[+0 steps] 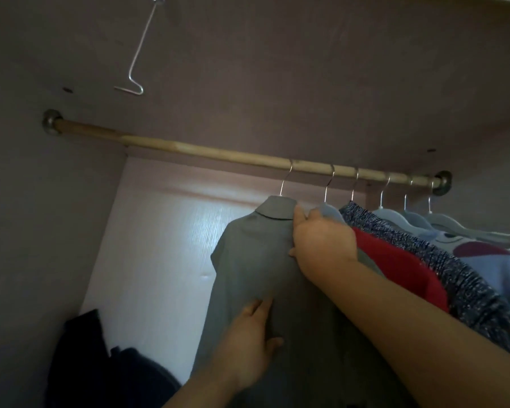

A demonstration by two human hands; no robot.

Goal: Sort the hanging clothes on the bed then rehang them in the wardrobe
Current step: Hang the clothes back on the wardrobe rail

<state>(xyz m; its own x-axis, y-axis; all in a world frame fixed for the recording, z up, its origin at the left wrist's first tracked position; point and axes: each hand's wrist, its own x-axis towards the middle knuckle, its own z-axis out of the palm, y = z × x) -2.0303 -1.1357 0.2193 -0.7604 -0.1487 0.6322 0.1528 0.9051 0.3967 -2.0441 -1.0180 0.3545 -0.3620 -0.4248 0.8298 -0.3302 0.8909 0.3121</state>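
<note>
Grey shirt (248, 260) hangs on the wardrobe rod (189, 148), left of the other clothes (401, 266), with the right hand (321, 242) pinching it by the collar and the left hand (248, 343) spread flat on its front, likely to make it hang straight.

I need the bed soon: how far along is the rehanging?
Done: five other hangers hang on the rod, far right. In hand: the grey shirt, hooked on; right hand grips its collar, left hand touches its front. Left: unclear, bed out of view.
</note>
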